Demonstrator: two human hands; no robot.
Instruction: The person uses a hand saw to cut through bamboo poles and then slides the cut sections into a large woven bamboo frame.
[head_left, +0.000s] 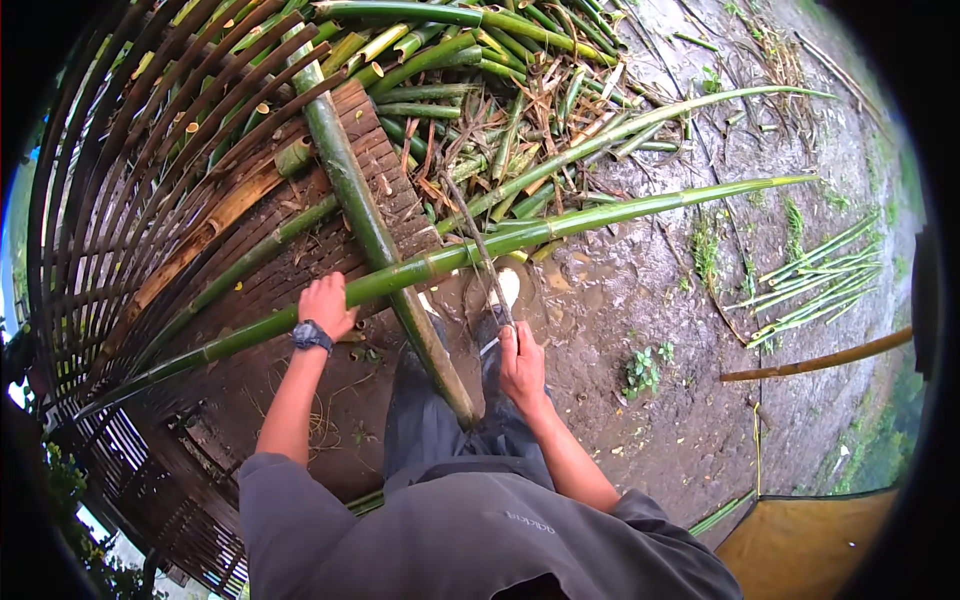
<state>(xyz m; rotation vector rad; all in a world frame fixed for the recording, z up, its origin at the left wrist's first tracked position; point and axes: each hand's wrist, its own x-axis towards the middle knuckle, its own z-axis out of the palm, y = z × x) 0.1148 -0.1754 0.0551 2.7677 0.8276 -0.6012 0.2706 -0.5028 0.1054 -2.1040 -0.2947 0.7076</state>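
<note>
A long green bamboo pole lies slanting across a thicker bamboo pole, which runs from the slatted platform down to my legs. My left hand, a dark watch on its wrist, is closed around the long pole left of the crossing; its fingertips are partly hidden. In my right hand is the handle of a machete. Its narrow, dark blade points away from me and passes across the long pole, right of the crossing. Whether the edge touches the pole, I cannot tell.
Cut bamboo pieces are heaped beyond the slatted wooden platform. A curved slatted fence stands at the left. Thin green stalks lie on the muddy ground at the right, near a brown pole.
</note>
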